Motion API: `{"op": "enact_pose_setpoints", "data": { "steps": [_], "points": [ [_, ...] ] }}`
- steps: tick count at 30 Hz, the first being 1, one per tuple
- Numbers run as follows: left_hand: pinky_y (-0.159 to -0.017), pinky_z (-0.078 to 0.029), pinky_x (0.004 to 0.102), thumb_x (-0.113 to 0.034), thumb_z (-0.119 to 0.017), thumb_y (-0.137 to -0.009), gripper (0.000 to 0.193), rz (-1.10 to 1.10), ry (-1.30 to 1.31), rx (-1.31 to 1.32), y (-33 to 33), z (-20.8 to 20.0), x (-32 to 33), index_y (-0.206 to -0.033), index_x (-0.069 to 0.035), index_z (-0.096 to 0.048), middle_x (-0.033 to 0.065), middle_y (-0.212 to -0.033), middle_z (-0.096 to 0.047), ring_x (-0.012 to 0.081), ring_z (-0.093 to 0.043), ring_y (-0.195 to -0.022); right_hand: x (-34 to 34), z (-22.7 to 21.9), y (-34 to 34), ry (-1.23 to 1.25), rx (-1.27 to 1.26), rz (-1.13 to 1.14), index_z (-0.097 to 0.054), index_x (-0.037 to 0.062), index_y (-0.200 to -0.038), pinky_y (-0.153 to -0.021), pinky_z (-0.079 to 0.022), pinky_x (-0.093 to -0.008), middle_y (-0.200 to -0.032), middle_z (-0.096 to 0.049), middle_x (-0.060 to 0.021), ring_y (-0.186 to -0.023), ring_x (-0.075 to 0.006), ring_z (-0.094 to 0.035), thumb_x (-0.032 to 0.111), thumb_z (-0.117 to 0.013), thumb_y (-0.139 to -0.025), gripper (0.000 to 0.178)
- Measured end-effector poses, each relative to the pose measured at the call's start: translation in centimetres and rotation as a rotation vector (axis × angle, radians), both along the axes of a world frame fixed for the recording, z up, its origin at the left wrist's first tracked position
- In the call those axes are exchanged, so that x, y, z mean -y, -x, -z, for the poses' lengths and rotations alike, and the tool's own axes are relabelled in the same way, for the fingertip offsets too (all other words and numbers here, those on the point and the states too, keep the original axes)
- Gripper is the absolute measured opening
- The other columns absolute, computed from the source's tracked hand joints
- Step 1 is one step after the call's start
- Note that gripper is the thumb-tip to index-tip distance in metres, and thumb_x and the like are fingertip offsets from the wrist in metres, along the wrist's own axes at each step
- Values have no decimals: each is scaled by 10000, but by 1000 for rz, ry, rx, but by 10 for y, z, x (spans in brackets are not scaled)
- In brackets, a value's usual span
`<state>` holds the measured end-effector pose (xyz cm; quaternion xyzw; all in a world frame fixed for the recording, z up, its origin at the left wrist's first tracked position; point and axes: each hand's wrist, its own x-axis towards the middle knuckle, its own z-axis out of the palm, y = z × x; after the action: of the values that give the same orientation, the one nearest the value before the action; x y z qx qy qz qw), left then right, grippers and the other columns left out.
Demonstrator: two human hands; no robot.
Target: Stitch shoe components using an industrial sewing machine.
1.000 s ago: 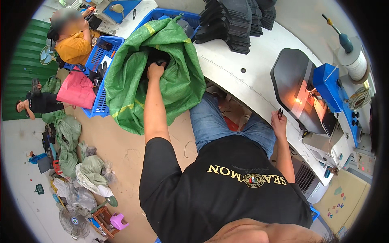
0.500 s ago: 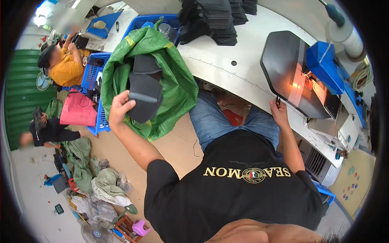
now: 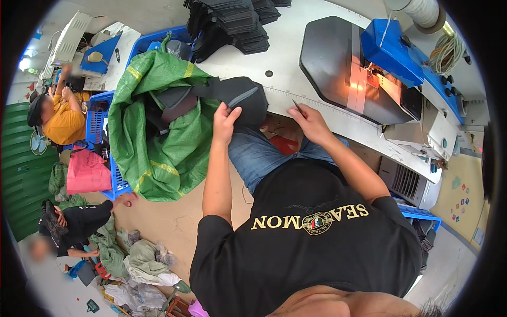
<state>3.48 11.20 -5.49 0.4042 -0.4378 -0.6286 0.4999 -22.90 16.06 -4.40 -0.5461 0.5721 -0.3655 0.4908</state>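
My left hand (image 3: 225, 126) pinches the edge of a black fabric piece (image 3: 250, 103) with a grey strip across it. The piece is stretched out over my lap by the table's front edge. A narrow black part joins it to more dark pieces (image 3: 177, 100) lying in a green woven sack (image 3: 174, 177) on my left. My right hand (image 3: 310, 122) is closed on small dark thread snips (image 3: 299, 108), whose thin point sticks out toward the fabric. A short gap separates the snips from the piece. Most of their handle is hidden in my fingers.
A white sewing table (image 3: 288, 42) spans the front, with stacked black fabric pieces (image 3: 227, 24) at its far side. To the right stands a blue sewing machine (image 3: 393, 50) beside a dark plate (image 3: 327, 63). Blue baskets (image 3: 96, 124) and two people are at the left.
My left hand has moved right, pulling the black fabric piece out over the sack's rim. My right hand has come left from beside the dark plate, with the snips nearer the fabric.
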Motion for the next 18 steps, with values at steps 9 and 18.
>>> {"op": "enact_pose_setpoints", "data": {
  "steps": [9,18],
  "points": [
    [-1019,-385,317,-122,-575,-922,397,39,-139,-282,51,12,-13,-1277,22,-473,109,-1256,-565,185,-529,-1159,40,-1,-7,-23,-48,86,-561,3,-1035,-764,-439,-246,-891,-592,-41,-832,-102,-546,345,-685,-873,398],
    [-1030,-342,294,-344,-541,-953,531,-7,-410,-120,83,20,-11,-1310,42,-467,103,-1294,-527,175,-481,-1187,29,1,-1,-72,-13,124,-550,-18,-1177,-823,-458,-256,-960,-647,-102,-900,-125,-595,305,-668,-882,453]
  ]
}}
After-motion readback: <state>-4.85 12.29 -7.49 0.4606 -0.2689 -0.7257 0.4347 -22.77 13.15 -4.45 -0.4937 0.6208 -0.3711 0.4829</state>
